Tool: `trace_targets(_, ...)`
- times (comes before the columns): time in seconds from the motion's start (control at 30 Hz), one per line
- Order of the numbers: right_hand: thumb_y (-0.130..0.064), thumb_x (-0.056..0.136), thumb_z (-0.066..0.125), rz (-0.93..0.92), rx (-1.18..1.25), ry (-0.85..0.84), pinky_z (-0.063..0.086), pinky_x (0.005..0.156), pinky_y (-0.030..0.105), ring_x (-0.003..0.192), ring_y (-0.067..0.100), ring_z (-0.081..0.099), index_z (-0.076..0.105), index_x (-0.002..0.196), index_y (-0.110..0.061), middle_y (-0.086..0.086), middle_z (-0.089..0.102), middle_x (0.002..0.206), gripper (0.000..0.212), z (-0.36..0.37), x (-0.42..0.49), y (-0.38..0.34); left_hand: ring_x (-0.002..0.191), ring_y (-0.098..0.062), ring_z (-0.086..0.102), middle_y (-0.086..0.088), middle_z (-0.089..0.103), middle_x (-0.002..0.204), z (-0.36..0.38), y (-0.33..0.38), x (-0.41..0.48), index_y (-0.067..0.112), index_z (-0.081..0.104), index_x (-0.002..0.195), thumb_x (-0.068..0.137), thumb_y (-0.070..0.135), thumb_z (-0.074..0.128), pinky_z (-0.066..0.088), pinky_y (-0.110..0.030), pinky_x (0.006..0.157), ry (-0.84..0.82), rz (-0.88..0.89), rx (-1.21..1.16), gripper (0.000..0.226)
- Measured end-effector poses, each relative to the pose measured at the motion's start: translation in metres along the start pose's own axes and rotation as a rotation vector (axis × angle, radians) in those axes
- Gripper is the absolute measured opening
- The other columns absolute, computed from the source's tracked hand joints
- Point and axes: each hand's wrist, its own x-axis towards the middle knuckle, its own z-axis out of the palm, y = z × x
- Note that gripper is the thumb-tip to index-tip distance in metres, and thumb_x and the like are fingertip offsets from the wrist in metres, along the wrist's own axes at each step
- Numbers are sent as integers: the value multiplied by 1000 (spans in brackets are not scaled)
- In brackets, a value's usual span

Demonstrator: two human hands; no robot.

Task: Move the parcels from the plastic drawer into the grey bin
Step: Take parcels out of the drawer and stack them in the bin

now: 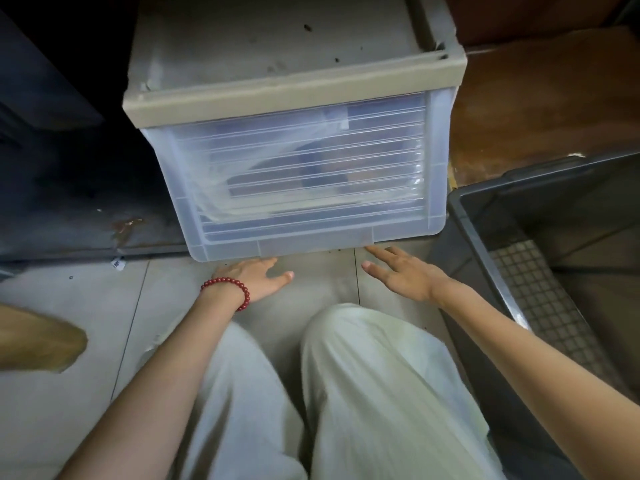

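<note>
Dim storeroom: dusty plastic drawer [304, 174] and grey bin [547, 169] on scuffed floor tiles [86, 299].

Closed translucent drawer [298, 168]; grey bin [485, 244] beside

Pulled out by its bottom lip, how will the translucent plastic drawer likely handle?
The translucent plastic drawer is probably stiff: its front is ribbed. It looks fairly light, since only bagged parcels show through. The smooth lip may be slippery under the open left hand and right hand.
</note>
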Motion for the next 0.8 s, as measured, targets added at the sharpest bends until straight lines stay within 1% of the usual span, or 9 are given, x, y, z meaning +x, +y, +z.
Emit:
trace_targets(0.07, -67, 95, 21, -20, 7, 28, 30, 109, 50, 144, 24, 28, 13, 151, -44, -6, 18, 160, 61, 1, -9, -1, 144, -20, 27, 7, 24, 158, -5, -2, -8, 37, 23, 150, 88, 74, 26, 25, -40, 115, -18, -2, 52, 72)
trace_targets(0.13, -67, 94, 20, -38, -3, 52, 33, 107, 51, 144, 23, 26, 14, 151, -43, -7, 21, 159, 62, 3, -19, -2, 144, -20, 26, 6, 24, 158, -5, -1, -18, 36, 22, 150, 88, 75, 23, 25, -40, 115, -7, -6, 84, 74)
trace_targets(0.23, -68, 92, 19, -63, -23, 114, 38, 106, 50, 143, 24, 28, 15, 150, -44, -7, 25, 157, 63, 4, -37, -2, 143, -20, 26, 5, 24, 157, 3, 5, -40, 34, 22, 151, 88, 74, 21, 26, -41, 112, 67, 1, 30, 74)
trace_targets(0.33, -69, 90, 20, -89, -15, 233, 45, 101, 48, 139, 23, 35, 22, 148, -45, -8, 32, 153, 63, 4, -54, -2, 139, -19, 31, 8, 32, 153, 14, 5, -64, 35, 29, 148, 89, 72, 24, 31, -40, 106, 246, 10, -33, 70)
trace_targets(0.43, -68, 91, 25, -115, -6, 362, 51, 92, 43, 134, 21, 41, 33, 142, -44, -10, 40, 148, 57, 1, -64, -10, 129, -17, 42, 10, 47, 139, 20, 1, -73, 37, 43, 139, 86, 73, 29, 39, -38, 98, 470, 25, -121, 66)
trace_targets(0.53, -66, 92, 27, -144, -11, 443, 52, 87, 38, 128, 17, 47, 40, 136, -42, -12, 47, 141, 53, 1, -65, -20, 120, -18, 49, 10, 55, 127, 18, -3, -71, 38, 55, 129, 81, 79, 25, 43, -37, 93, 587, 27, -175, 70)
trace_targets(0.6, -68, 92, 29, -159, 10, 489, 54, 83, 37, 122, 15, 50, 37, 135, -44, -14, 52, 134, 51, 4, -67, -23, 116, -19, 51, 8, 56, 124, 20, -6, -71, 37, 57, 126, 77, 78, 21, 44, -38, 91, 639, 53, -186, 74)
trace_targets(0.7, -71, 88, 27, -205, 70, 585, 56, 75, 37, 110, 12, 56, 30, 134, -46, -17, 56, 128, 53, 5, -73, -26, 113, -21, 53, 8, 55, 124, 27, -8, -76, 35, 54, 126, 78, 73, 32, 46, -40, 89, 768, 116, -217, 64)
trace_targets(0.8, -72, 87, 25, -229, 83, 664, 56, 72, 37, 108, 10, 58, 31, 131, -47, -18, 59, 123, 51, -6, -73, -33, 112, -21, 52, 8, 56, 120, 12, -7, -77, 31, 55, 122, 80, 69, 37, 45, -40, 87, 864, 135, -269, 60)
